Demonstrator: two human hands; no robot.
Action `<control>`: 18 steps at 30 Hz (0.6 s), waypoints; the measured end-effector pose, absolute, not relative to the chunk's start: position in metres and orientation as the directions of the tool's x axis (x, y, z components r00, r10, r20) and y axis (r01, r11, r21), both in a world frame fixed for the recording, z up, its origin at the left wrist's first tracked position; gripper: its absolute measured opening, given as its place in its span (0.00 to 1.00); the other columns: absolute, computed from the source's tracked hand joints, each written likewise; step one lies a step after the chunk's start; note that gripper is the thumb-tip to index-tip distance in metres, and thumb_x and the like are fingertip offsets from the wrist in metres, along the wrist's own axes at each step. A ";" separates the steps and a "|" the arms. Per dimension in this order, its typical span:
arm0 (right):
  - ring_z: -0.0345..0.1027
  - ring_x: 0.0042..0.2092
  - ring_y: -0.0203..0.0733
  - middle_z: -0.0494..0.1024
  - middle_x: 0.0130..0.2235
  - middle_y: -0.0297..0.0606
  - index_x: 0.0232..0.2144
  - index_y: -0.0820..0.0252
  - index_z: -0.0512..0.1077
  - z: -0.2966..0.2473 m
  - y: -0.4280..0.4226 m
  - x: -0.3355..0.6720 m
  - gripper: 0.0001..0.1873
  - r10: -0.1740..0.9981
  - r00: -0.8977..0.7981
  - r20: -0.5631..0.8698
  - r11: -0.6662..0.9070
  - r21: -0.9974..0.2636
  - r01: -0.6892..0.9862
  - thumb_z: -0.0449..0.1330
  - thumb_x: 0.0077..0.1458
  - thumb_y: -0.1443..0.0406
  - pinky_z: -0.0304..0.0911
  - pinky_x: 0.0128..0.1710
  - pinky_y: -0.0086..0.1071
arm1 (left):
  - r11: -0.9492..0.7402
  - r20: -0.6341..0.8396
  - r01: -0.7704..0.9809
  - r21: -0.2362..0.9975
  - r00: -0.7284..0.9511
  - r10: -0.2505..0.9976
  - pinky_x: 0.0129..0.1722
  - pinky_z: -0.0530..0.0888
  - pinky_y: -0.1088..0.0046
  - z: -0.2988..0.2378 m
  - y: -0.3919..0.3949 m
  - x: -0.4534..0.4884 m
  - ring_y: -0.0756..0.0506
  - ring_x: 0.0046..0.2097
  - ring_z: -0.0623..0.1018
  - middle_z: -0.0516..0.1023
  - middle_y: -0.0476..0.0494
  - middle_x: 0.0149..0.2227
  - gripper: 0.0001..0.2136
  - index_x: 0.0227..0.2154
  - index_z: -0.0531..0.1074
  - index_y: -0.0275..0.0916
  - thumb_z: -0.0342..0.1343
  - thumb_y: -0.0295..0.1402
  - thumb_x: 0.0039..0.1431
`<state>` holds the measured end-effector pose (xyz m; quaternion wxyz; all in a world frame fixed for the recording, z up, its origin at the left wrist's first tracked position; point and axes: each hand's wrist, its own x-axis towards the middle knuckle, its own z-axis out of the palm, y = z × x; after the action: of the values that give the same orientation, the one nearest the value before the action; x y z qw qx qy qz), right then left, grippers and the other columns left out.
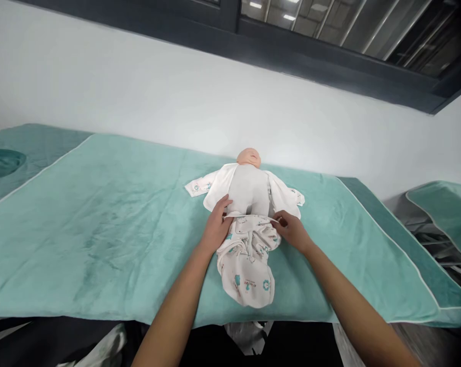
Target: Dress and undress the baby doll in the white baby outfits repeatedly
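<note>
A baby doll [249, 157] lies on its back on the teal cover [138, 219], its head by the wall. It wears a white baby top [219, 191] with printed cuffs, spread apart at the front over a pale, greyish torso. Bunched at its lower body are white printed baby pants [249, 275] with teal figures. My left hand [217, 224] grips one side of the pants' waistband between thumb and fingers. At the other side, my right hand [291, 229] pinches the waistband with closed fingers. The doll's legs are hidden by the pants.
A white wall [138, 86] with a dark window frame [329, 66] rises behind the bed. A darker teal section with a round opening [3, 164] is at far left. Another teal-covered surface [448, 209] stands to the right, across a gap.
</note>
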<state>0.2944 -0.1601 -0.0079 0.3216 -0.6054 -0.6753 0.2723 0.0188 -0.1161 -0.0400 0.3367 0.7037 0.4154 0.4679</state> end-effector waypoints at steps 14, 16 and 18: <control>0.63 0.28 0.40 0.72 0.24 0.30 0.41 0.56 0.75 -0.004 -0.076 0.275 0.15 0.915 0.257 0.311 0.129 -0.828 0.545 0.55 0.55 0.58 0.59 0.33 0.34 | -0.356 0.292 0.535 0.766 0.204 0.934 0.38 0.68 0.69 0.008 -0.042 0.035 0.44 0.36 0.75 0.77 0.47 0.32 0.05 0.37 0.71 0.42 0.52 0.33 0.60; 0.61 0.27 0.39 0.70 0.22 0.29 0.38 0.56 0.74 -0.003 -0.061 0.273 0.14 0.923 0.298 0.242 0.073 -0.872 0.483 0.57 0.53 0.56 0.57 0.31 0.32 | -0.326 0.261 0.552 0.768 0.195 0.945 0.35 0.65 0.70 0.010 -0.029 0.038 0.45 0.33 0.73 0.74 0.50 0.28 0.06 0.35 0.71 0.42 0.54 0.37 0.59; 0.63 0.29 0.39 0.73 0.26 0.31 0.35 0.57 0.73 -0.007 -0.053 0.270 0.14 0.931 0.311 0.192 0.063 -0.923 0.381 0.58 0.51 0.54 0.58 0.31 0.32 | -0.293 0.230 0.535 0.792 0.183 0.956 0.34 0.64 0.71 0.008 -0.025 0.036 0.46 0.32 0.71 0.71 0.51 0.26 0.08 0.33 0.70 0.41 0.56 0.41 0.59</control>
<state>0.2697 -0.0525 -0.0067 0.5096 -0.6291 -0.5212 0.2699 0.0364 -0.0251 0.0077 0.2849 0.7144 0.5217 0.3691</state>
